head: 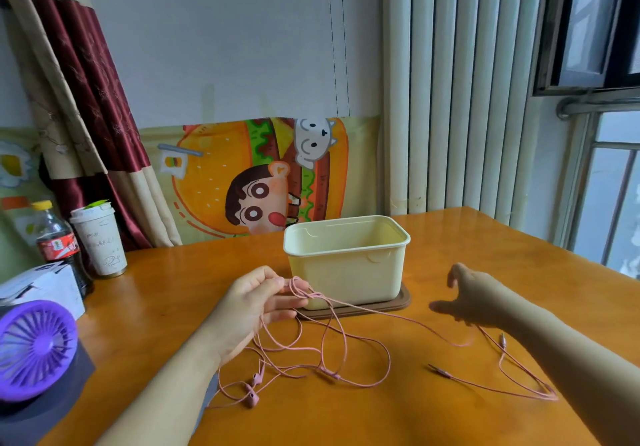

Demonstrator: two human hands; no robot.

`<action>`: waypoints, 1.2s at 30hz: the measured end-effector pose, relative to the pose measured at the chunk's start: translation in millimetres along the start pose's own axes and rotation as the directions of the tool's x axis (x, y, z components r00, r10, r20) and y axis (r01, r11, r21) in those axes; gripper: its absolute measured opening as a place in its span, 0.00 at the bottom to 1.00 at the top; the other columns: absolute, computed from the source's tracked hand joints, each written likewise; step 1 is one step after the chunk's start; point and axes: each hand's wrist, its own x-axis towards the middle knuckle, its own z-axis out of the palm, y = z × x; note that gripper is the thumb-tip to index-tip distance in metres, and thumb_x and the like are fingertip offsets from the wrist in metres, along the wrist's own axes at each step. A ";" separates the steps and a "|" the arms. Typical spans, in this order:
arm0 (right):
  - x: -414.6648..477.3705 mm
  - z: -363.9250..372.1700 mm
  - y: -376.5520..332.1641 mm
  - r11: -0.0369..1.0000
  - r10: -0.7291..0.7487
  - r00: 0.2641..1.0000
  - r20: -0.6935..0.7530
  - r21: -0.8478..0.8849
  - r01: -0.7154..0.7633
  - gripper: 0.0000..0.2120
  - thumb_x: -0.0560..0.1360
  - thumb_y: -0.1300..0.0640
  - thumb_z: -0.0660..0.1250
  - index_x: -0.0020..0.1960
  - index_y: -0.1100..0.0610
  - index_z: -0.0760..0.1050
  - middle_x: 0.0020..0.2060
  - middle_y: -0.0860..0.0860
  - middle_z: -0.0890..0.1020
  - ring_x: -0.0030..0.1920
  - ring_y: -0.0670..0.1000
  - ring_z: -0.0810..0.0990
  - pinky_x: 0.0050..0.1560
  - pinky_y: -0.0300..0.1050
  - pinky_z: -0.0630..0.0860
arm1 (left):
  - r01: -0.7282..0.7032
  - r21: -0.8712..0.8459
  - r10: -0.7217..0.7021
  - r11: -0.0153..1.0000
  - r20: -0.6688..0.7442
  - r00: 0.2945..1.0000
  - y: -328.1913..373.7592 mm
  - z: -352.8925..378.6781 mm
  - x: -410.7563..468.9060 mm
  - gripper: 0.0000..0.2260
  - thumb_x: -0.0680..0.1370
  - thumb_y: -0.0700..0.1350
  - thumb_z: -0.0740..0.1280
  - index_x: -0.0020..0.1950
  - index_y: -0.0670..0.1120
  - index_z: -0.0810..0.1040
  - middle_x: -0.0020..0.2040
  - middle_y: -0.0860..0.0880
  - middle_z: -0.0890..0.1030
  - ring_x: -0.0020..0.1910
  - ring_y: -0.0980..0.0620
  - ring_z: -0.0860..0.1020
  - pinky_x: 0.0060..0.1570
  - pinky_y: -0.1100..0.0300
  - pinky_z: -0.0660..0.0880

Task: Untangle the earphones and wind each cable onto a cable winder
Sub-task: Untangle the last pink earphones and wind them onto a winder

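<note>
Pink earphone cables [346, 341] lie tangled in loose loops on the orange table [467, 244]. My left hand [256, 303] pinches a knot of strands just left of the cream box, and the loops hang from it down to the table. Two earbuds [252, 388] lie near my left forearm. One audio plug [438, 369] lies at the right and a second plug [503, 338] sits close to my right forearm. My right hand [474, 300] hovers at the right with thumb spread from the fingers. A strand runs under it; whether they touch is hidden.
An empty cream plastic box [346, 258] stands on a brown lid [405, 301] at the table's middle. At the left are a cola bottle [57, 244], a paper cup [100, 241], a white carton [45, 286] and a purple fan [34, 348].
</note>
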 end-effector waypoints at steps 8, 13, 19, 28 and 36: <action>-53.3 -13.4 -75.1 0.787 -0.574 0.807 -0.136 0.181 0.590 0.24 0.77 0.44 0.63 0.71 0.48 0.65 0.66 0.44 0.73 0.64 0.44 0.71 0.63 0.39 0.68 | -0.090 -0.011 0.091 0.996 0.120 0.989 6.5 20.4 -3.1 0.11 0.81 0.32 0.55 0.40 0.41 0.67 0.54 0.38 0.83 0.50 0.43 0.83 0.45 0.57 0.81; -58.0 -2.4 -92.7 0.679 -0.674 0.725 -0.144 0.268 0.684 0.10 0.79 0.53 0.62 0.59 0.51 0.76 0.47 0.41 0.80 0.45 0.40 0.78 0.44 0.30 0.73 | -0.135 -0.015 0.136 0.991 0.193 0.972 15.8 27.6 -8.4 0.10 0.77 0.35 0.63 0.37 0.41 0.68 0.54 0.39 0.84 0.51 0.44 0.83 0.45 0.57 0.81; -50.7 -4.3 -83.6 0.687 -0.697 0.641 -0.322 -0.042 0.726 0.11 0.78 0.50 0.64 0.57 0.48 0.80 0.49 0.41 0.83 0.48 0.41 0.78 0.48 0.34 0.76 | -0.159 0.310 0.119 0.937 0.144 0.982 19.4 12.2 -10.9 0.10 0.80 0.34 0.61 0.39 0.41 0.72 0.54 0.45 0.83 0.47 0.52 0.83 0.50 0.61 0.79; -45.4 -24.1 -63.0 0.770 -0.589 0.681 -0.435 -0.046 0.636 0.13 0.74 0.44 0.66 0.56 0.45 0.81 0.49 0.40 0.82 0.43 0.35 0.70 0.37 0.29 0.65 | -0.160 0.537 0.152 0.828 0.058 0.987 17.0 -9.2 -5.3 0.06 0.80 0.42 0.64 0.49 0.42 0.79 0.47 0.51 0.84 0.47 0.60 0.81 0.46 0.70 0.74; -51.7 -23.5 -68.3 0.751 -0.591 0.677 -0.439 0.008 0.660 0.10 0.74 0.48 0.67 0.53 0.46 0.82 0.47 0.37 0.80 0.44 0.33 0.70 0.39 0.27 0.67 | -0.178 0.780 0.061 0.599 0.177 0.982 24.6 5.9 -6.1 0.07 0.79 0.46 0.67 0.55 0.57 0.77 0.52 0.61 0.80 0.53 0.67 0.76 0.50 0.74 0.72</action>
